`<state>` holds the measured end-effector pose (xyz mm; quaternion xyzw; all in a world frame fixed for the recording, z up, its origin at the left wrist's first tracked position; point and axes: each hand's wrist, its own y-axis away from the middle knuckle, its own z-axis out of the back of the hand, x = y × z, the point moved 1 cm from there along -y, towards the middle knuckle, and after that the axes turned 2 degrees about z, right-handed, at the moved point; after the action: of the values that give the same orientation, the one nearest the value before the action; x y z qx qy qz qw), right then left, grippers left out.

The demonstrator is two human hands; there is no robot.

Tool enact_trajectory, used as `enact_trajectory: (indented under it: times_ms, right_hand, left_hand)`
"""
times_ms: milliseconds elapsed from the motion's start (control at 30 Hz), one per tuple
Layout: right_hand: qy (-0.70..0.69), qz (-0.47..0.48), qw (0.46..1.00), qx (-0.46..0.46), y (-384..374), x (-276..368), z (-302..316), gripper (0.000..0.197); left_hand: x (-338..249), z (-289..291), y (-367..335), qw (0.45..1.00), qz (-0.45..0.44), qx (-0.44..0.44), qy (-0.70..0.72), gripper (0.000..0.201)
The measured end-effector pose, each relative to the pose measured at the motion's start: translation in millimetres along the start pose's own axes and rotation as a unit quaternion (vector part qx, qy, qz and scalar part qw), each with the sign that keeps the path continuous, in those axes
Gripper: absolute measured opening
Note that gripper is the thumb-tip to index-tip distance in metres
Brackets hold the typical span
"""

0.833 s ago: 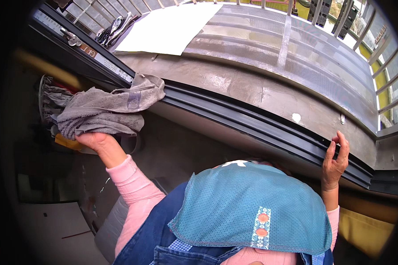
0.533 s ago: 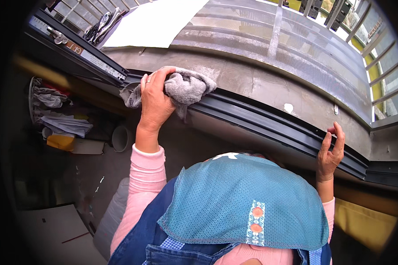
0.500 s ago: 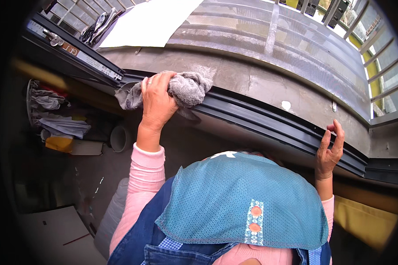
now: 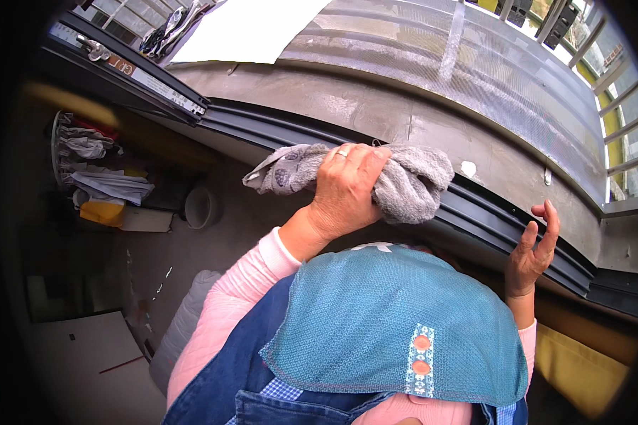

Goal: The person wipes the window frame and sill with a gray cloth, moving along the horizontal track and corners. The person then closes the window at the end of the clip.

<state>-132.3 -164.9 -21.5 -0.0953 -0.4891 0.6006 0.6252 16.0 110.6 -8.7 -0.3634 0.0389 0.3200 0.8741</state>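
Dark window track point(image 4: 503, 219) runs ten to four o'clock; my left hand point(image 4: 344, 188) clenches the grey cloth point(image 4: 411, 185) on it, right hand point(image 4: 532, 251) open at four o'clock.

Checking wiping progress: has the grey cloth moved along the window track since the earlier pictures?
Yes. The grey cloth under the left hand has slid rightward along the dark window track, away from the open frame's corner.

I'm seeing a soft, nubbly grey terry cloth point(image 4: 411, 185) bunching on the smooth, matt dark metal window track point(image 4: 503, 219). Beyond it, the concrete ledge point(image 4: 404, 117) is looking rough and dull, and a matt white paper sheet point(image 4: 252, 30) is lying far left.
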Motion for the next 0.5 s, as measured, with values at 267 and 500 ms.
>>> enact_trajectory:
  times_ms: [267,500]
  right_hand:
    - [-0.060,-0.041,0.997,0.030,7.6,-8.1,8.8,0.038]
    - [-0.152,-0.092,0.984,0.025,14.7,-14.8,20.4,0.037]
  left_hand:
    - [-39.9,-24.2,2.5,0.992,-0.112,0.043,0.026,0.046]
    - [45.8,43.7,20.5,0.993,-0.031,0.110,-0.018,0.055]
